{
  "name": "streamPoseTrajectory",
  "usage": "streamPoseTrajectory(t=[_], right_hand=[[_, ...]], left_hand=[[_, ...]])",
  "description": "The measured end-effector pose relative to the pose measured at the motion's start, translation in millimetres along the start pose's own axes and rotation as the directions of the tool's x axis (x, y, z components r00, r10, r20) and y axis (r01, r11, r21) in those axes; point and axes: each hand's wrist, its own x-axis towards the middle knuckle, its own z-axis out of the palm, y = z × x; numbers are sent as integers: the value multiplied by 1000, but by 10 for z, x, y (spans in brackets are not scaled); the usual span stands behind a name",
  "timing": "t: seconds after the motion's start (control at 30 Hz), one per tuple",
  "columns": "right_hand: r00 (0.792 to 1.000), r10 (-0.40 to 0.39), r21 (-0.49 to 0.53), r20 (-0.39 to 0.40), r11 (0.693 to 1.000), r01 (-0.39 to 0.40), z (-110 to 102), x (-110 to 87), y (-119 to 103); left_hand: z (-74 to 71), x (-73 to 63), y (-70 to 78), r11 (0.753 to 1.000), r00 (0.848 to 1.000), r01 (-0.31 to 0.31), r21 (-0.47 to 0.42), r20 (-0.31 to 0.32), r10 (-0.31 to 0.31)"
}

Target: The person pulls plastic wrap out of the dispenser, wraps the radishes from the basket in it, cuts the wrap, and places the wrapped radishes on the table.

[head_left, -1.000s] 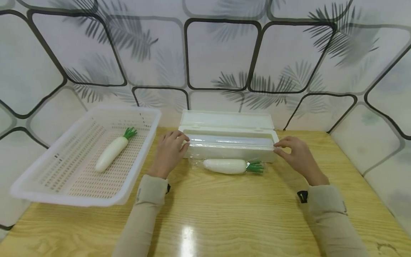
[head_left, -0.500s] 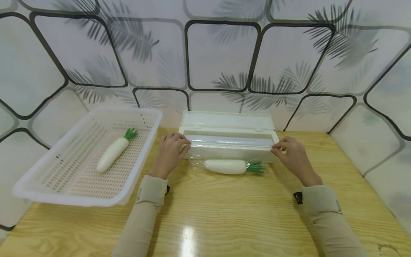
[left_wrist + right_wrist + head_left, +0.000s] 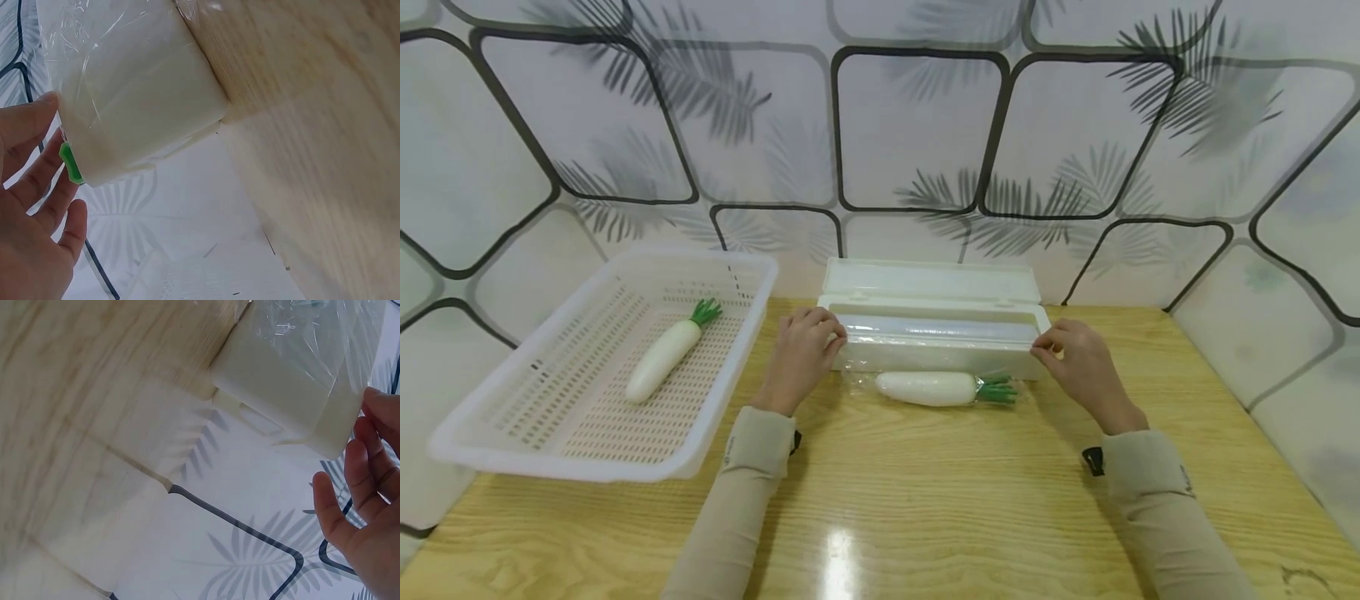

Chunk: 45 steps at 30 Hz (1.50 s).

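Observation:
A white cling film box stands against the wall, its lid raised at the back. Inside lies a roll of clear cling film, and film hangs down over the front wall. With thumb and fingers my left hand pinches the film's edge at the box's left front corner. At the right front corner my right hand pinches the other edge. Just before the box a white radish with green stalks lies sideways in clear film. The left wrist view shows a green piece at the box's end.
To the left stands a white perforated basket holding another white radish with green stalks. A patterned wall rises behind the wooden table, and it also closes off the right side.
My right hand has shifted slightly left, inward along the box's front corner. The left hand has barely moved. Box, basket and radishes stay where they were.

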Motion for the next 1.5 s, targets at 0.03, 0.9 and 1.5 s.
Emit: streamPoseTrajectory(t=[0.03,0.9,1.5], right_hand=[[1000,-2,2,-1,1000,2,0,-5,-1],[999,-37,175,29,984,31,-109,-138,15],[994,-53,402,101,916,8,-154,-195,104]], left_hand=[[1,-3,5,1000,1000,4,-1,11,-4],[14,-28,25,999,998,-45,-19,42,45],[55,3,32,999,998,-42,-14,43,43]])
